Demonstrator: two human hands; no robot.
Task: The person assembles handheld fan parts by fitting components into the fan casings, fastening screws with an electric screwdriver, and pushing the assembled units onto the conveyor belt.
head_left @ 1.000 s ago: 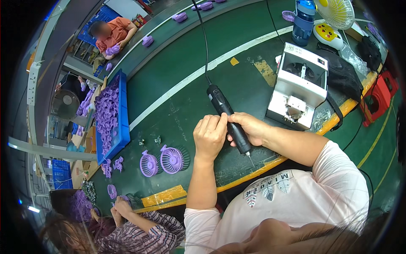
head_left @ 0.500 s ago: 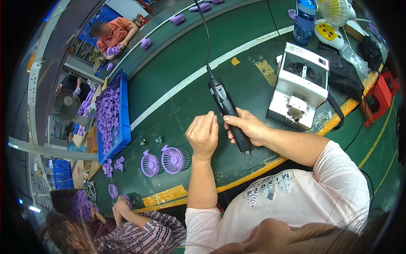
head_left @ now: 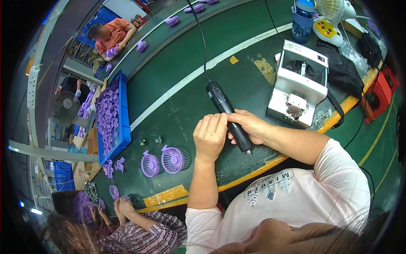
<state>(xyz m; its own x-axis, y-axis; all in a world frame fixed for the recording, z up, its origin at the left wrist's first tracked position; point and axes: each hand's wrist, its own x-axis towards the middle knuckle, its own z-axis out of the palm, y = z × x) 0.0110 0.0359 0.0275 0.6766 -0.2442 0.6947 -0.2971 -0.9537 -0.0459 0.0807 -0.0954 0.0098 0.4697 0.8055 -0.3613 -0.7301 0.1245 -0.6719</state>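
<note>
A black electric screwdriver slants over the green bench, its cord running up and its thin bit pointing down toward the bench's near edge. My right hand is wrapped round its lower body, thumb on top. My left hand is closed, fingers bent and pressed together; its fingertips meet the screwdriver's side beside my right thumb. Anything inside the left fingers is hidden. To the left lie two round purple fan grilles, with two small metal pieces just beyond them.
A white screw-feeder machine stands right of my hands. Behind it are a blue bottle and a small fan. A blue tray of purple parts is at left. Co-workers sit at far left and near left; a conveyor carries purple pieces.
My left hand has moved right and slightly down, from beside the screwdriver to touching it. The screwdriver has shifted slightly down in my right hand's grip. A co-worker's hands at near left have moved.
</note>
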